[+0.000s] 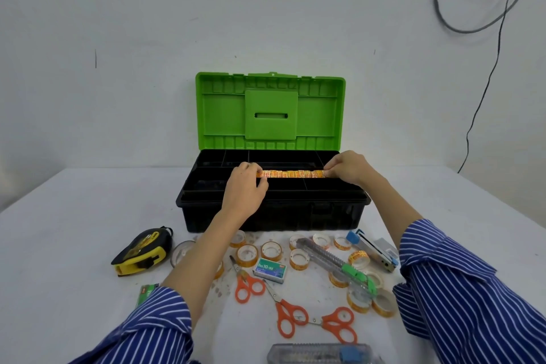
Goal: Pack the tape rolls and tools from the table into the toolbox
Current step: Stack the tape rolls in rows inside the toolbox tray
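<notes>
Nearest the camera, at six o'clock, lies a clear plastic box cutter with a blue slider (320, 353), partly cut off by the frame edge. Just beyond it, three pairs of orange-handled scissors (285, 309) sprawl on the white table (59, 216), among loose small rolls of clear tape with orange-printed cores (299, 258), a teal staple box (270, 270) and a long clear cutter with a green slider (339, 264). At nine o'clock sits a yellow and black tape measure (141, 251); at three o'clock, a blue and grey stapler-like tool (375, 248).

At twelve o'clock stands the black plastic toolbox with an upright green lid (270, 109), its divided black tray exposed. Over the tray's middle compartment, both hands hold a long row of orange-printed tape rolls stacked end to end (294, 174). The left hand (243, 192) pinches the row's left end with curled fingers; the right hand (347, 168) grasps its right end. Blue striped sleeves (461, 289) cover both forearms.
</notes>
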